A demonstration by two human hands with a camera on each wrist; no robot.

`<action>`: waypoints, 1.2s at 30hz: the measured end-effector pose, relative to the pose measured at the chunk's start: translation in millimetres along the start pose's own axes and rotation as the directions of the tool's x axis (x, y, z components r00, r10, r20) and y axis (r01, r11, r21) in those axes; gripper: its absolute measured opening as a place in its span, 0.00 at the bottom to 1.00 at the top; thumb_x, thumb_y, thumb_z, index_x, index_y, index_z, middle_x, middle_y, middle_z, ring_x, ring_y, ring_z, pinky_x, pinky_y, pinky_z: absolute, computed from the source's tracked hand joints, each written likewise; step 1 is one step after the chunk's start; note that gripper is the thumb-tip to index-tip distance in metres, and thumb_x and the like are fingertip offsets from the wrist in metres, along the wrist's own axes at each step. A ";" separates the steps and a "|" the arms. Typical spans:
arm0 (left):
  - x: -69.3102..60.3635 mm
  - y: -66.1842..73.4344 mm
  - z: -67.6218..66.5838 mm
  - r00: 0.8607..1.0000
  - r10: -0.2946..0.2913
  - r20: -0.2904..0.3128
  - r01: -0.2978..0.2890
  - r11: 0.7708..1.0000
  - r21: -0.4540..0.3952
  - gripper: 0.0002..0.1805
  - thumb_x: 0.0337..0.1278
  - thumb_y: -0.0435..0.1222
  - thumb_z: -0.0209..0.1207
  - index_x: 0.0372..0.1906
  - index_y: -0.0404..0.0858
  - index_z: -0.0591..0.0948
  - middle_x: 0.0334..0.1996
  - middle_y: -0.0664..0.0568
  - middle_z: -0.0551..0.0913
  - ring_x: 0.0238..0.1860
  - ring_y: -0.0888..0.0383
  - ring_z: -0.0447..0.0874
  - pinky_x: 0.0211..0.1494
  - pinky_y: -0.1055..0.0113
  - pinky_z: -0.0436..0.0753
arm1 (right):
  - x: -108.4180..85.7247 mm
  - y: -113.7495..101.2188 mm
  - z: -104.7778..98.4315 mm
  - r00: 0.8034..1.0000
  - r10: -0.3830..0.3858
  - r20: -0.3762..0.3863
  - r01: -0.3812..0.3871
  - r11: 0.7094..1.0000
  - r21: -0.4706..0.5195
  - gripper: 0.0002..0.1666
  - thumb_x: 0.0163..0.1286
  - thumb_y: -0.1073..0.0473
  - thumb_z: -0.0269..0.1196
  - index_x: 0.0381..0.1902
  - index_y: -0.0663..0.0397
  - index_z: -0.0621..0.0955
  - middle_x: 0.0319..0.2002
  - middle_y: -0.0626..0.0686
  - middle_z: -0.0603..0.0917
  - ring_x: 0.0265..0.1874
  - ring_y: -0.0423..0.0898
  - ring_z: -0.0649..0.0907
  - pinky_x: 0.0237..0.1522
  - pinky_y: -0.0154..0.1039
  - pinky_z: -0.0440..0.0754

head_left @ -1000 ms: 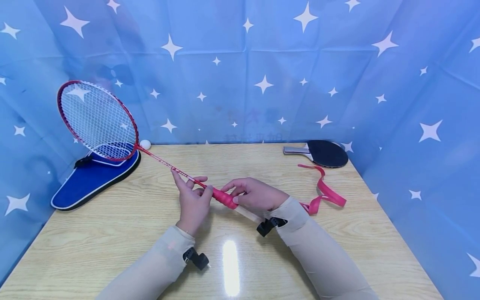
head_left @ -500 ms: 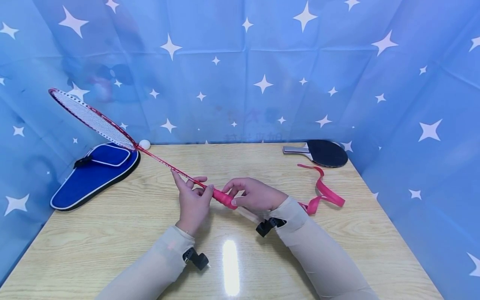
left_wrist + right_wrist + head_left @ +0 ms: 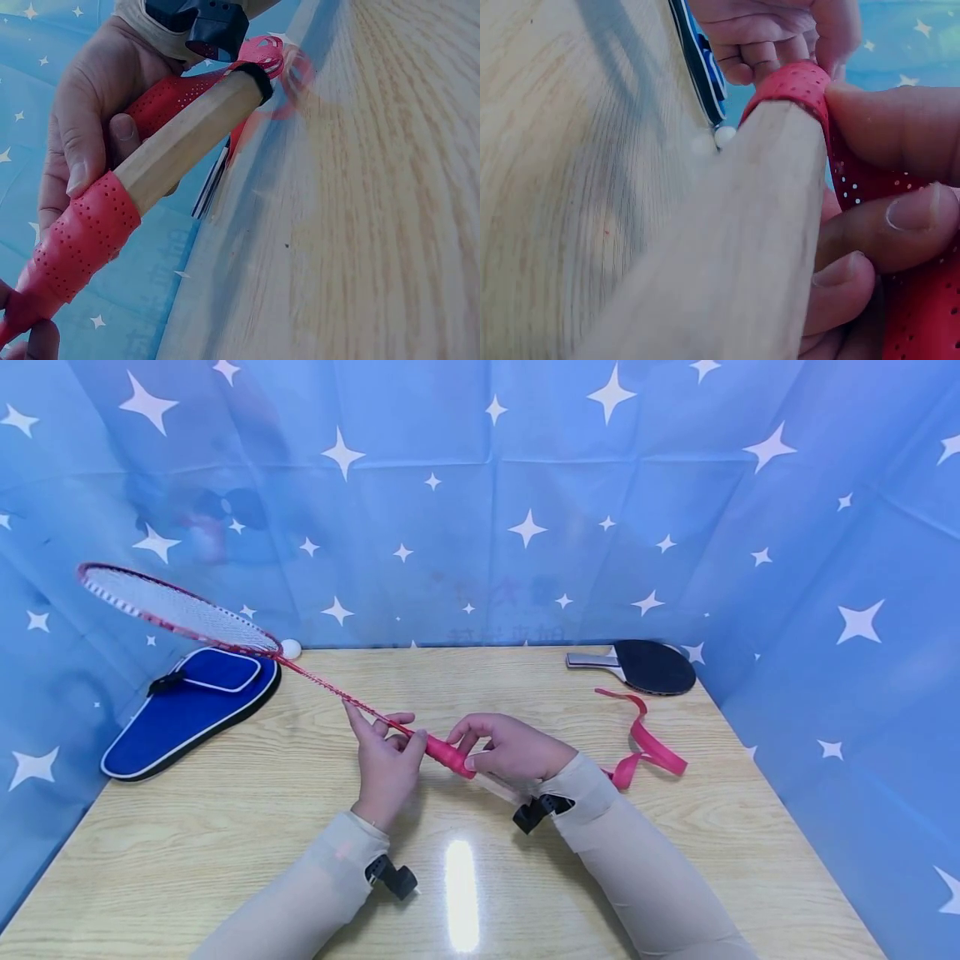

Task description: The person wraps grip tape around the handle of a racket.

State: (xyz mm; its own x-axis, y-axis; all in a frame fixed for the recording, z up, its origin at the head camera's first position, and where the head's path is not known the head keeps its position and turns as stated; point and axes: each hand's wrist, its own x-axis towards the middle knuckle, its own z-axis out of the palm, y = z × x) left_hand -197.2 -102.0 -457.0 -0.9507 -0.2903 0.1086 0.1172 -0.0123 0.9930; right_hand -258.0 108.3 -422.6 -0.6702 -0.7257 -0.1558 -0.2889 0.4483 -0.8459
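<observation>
A red badminton racket (image 3: 180,607) slants up to the left, its head off the table. My left hand (image 3: 387,768) pinches the shaft just above the handle, index finger stretched along it. Perforated red tape (image 3: 86,232) is wound round the upper handle, while bare wood (image 3: 191,139) shows below it down to a black end. In the head view my right hand (image 3: 517,750) is at the lower edge of the wrapping; the right wrist view has its fingers (image 3: 900,217) pinching the tape strip, whose loose length trails right onto the table.
At the left lies a blue paddle case (image 3: 187,718), with a white ball (image 3: 291,649) behind it. A black table tennis paddle (image 3: 652,667) rests at the back right, beyond the curled tape end (image 3: 660,752). Blue starry cloth surrounds the wooden table (image 3: 187,860).
The racket has turned about its shaft, its head tipping from facing the camera to nearly edge-on, then lower and flatter. Both hands keep nearly the same places; the loose tape end shifted slightly left.
</observation>
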 end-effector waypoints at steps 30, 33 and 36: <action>-1.9 0.5 1.6 0.999 0.028 -0.016 -0.027 0.999 0.037 0.71 0.65 0.29 0.67 0.82 0.57 0.18 0.55 0.47 0.82 0.33 0.49 0.87 0.37 0.68 0.87 | 1.5 1.1 3.1 1.000 0.003 -0.005 -0.003 0.997 0.072 0.20 0.69 0.72 0.61 0.54 0.47 0.80 0.47 0.51 0.87 0.51 0.57 0.82 0.49 0.45 0.83; -2.8 0.7 1.9 0.999 0.030 -0.029 -0.028 0.998 0.059 0.71 0.65 0.30 0.68 0.82 0.58 0.19 0.55 0.46 0.81 0.33 0.50 0.87 0.36 0.69 0.86 | 1.7 2.4 3.5 1.000 -0.009 -0.014 0.010 0.998 0.065 0.20 0.68 0.73 0.61 0.53 0.47 0.79 0.46 0.51 0.87 0.51 0.57 0.82 0.49 0.44 0.83; -2.9 0.4 1.9 0.999 0.020 -0.048 -0.017 0.998 0.066 0.70 0.66 0.30 0.68 0.83 0.57 0.20 0.54 0.46 0.81 0.33 0.50 0.87 0.36 0.69 0.86 | 2.1 3.4 4.1 0.999 -0.033 -0.015 0.034 0.998 0.052 0.20 0.69 0.72 0.62 0.53 0.47 0.79 0.45 0.51 0.87 0.51 0.55 0.81 0.48 0.44 0.83</action>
State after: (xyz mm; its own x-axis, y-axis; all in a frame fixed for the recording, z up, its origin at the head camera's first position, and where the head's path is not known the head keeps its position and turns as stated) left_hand -194.9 -99.3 -456.8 -0.9334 -0.3357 0.1266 0.1145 0.0556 0.9919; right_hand -257.6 106.1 -427.8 -0.6704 -0.7322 -0.1202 -0.2752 0.3957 -0.8762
